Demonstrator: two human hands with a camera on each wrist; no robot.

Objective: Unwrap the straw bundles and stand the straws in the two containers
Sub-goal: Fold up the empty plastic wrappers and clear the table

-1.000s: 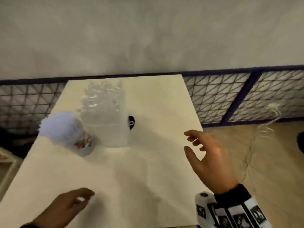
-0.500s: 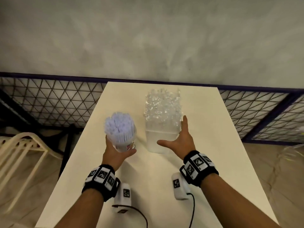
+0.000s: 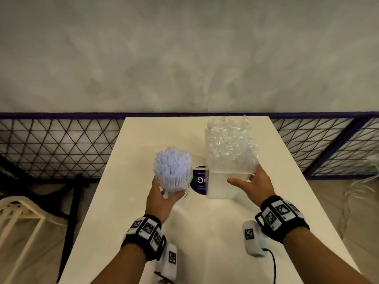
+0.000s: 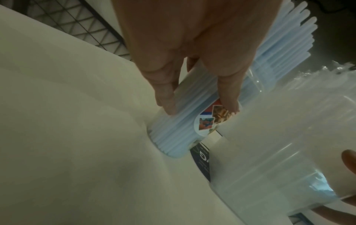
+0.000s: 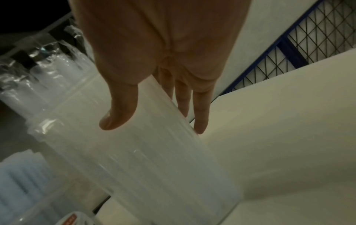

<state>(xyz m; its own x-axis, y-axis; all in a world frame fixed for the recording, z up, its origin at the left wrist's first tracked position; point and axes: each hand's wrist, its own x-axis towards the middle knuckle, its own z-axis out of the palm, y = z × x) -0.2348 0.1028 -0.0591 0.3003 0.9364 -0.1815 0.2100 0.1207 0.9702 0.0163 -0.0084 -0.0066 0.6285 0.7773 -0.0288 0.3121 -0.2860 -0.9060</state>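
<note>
A round clear cup (image 3: 180,193) full of pale blue straws (image 3: 172,167) stands at the table's middle left. My left hand (image 3: 164,198) grips it from the near side, and in the left wrist view the fingers (image 4: 167,103) lie down along the cup wall (image 4: 173,137). To its right stands a square clear container (image 3: 219,187) packed with upright clear-wrapped straws (image 3: 229,142). My right hand (image 3: 251,181) rests at its near right corner. The thumb is spread over the front face, and the straight fingers (image 5: 200,121) lie along the side wall (image 5: 154,167).
The cream table (image 3: 205,232) ends at a far edge against a blue-framed mesh fence (image 3: 61,144) and a grey wall. A round dark blue sticker (image 3: 199,182) lies between the two containers. A pale chair (image 3: 20,220) stands off the table's left side.
Both hands have come forward from the near table edge to the containers. The left hand has taken hold of the cup, and the right hand has closed in on the square container.
</note>
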